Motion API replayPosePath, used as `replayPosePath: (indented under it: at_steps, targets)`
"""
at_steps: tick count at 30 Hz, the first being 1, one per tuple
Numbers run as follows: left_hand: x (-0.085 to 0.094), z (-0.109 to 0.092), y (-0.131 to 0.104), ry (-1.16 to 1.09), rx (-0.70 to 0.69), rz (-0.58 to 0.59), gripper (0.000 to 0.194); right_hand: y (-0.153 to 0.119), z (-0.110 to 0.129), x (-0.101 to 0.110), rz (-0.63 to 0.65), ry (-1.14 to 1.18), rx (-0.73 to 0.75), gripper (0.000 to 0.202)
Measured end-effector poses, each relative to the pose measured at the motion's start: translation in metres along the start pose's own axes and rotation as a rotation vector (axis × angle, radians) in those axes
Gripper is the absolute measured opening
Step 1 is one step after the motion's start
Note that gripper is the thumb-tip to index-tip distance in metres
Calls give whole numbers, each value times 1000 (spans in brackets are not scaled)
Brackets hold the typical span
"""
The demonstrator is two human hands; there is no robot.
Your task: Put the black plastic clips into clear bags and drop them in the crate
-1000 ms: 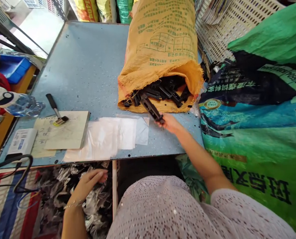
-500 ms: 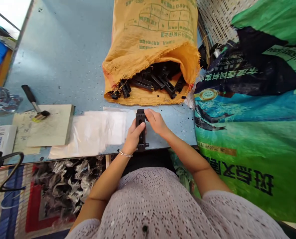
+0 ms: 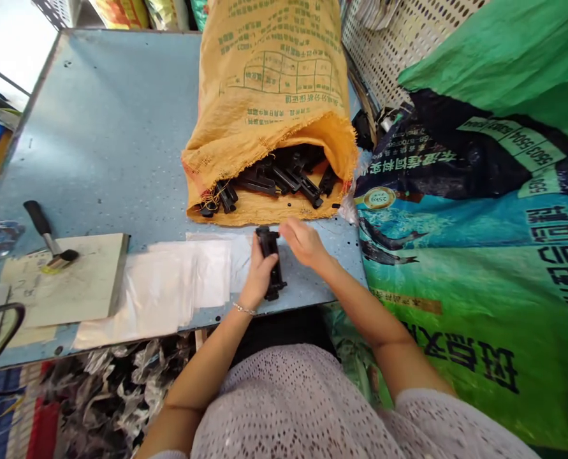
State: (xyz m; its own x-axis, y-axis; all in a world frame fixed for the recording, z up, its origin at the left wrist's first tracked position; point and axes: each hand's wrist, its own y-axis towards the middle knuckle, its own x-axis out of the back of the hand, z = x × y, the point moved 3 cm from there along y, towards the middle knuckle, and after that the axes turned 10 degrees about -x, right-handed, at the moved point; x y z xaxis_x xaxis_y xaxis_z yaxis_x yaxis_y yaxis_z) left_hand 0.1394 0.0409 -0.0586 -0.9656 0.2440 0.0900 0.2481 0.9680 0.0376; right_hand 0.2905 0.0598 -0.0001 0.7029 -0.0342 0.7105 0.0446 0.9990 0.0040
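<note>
My left hand (image 3: 259, 275) is wrapped round a long black plastic part (image 3: 271, 261), its thumb across the near side. The part tilts a little at the table's front edge, with small pegs jutting from its right side. My right hand (image 3: 303, 242) is closed in a pinch, its fingertips at the upper peg on the part's right side. Whether those fingertips hold anything is hidden. Just beyond both hands, the yellow woven sack (image 3: 264, 127) lies with its mouth facing me, and several similar black parts (image 3: 284, 175) are inside.
Flat clear plastic bags (image 3: 164, 287) lie left of my hands on the blue table (image 3: 106, 127). Farther left, a black-handled brush (image 3: 49, 236) rests on a pad of paper (image 3: 97, 280). A large green and blue sack (image 3: 456, 268) stands at the right.
The black part has turned, its top tipping left and its side pegs now showing. My right hand stays by its upper end. The whole view has shifted, showing more of the table's far side.
</note>
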Motion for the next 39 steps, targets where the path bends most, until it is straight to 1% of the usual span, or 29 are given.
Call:
replayPosePath:
  at_steps: [1,2,3,5,6,7,8,10,11,13,15,16,17,18,19,20,22,23,25,27,28,29,31,33,35,36,37,38,39]
  targets:
    - [-11,4,-6,47,-23,48,68,27,-1,4,-115,-98,-31,35]
    - [-24,8,-13,71,-16,101,73,53,0,4,-172,-214,-53,31]
    - [-36,12,-20,87,-4,140,73,79,1,1,-189,-325,-67,29]
    - [-54,17,-31,124,-13,176,67,120,5,-6,-163,-499,-95,32]
    - [-59,18,-33,123,-21,178,63,133,7,-9,-137,-555,-100,33]
    - [-60,18,-32,102,-28,177,61,141,8,-10,-115,-590,-102,33]
    - [-57,18,-29,59,-27,175,62,143,10,-9,-99,-606,-102,31]
    - [-43,13,-13,-86,21,140,68,131,14,-5,-90,-603,-98,28]
    - [-34,9,-1,-189,64,87,72,117,15,-3,-97,-589,-95,26]
    - [-13,0,25,-442,148,-58,74,77,20,0,-119,-545,-70,22]
    - [2,-11,46,-666,186,-196,64,33,26,0,-103,-465,15,17]
    - [8,-16,53,-733,185,-248,56,12,30,-2,-66,-395,84,16]
    - [12,-20,56,-766,188,-274,47,-4,32,-2,-38,-303,139,17]
    - [14,-24,55,-779,205,-272,41,-15,32,-1,-33,-202,167,20]
    - [15,-27,51,-788,236,-245,36,-20,31,1,-57,-112,163,23]
    - [14,-30,44,-807,277,-190,34,-20,28,4,-104,-50,139,25]
    - [11,-36,27,-869,367,-33,36,-6,23,7,-181,-22,104,29]
    - [11,-39,19,-901,401,30,38,5,21,6,-178,-36,113,33]
    - [13,-44,11,-923,430,86,42,24,21,1,-87,-30,142,41]
    - [20,-46,14,-892,417,55,45,30,23,-6,32,47,116,49]
    - [24,-46,17,-872,403,19,46,26,24,-9,83,74,106,52]
    - [28,-45,21,-854,392,-20,49,17,27,-13,119,77,120,53]
    - [32,-41,27,-829,398,-88,55,-11,31,-21,139,11,209,53]
    - [30,-33,28,-768,444,-108,56,-40,31,-27,118,-88,276,51]
    - [26,-24,23,-636,435,-113,55,-55,25,-29,139,-124,261,50]
    - [23,-19,18,-550,395,-112,56,-55,22,-27,170,-121,238,50]
    - [19,-15,13,-456,332,-103,59,-48,19,-24,197,-116,214,49]
    - [15,-11,7,-357,256,-82,63,-36,15,-18,198,-122,189,48]
    - [9,-7,0,-253,182,-44,67,-18,12,-10,159,-153,155,46]
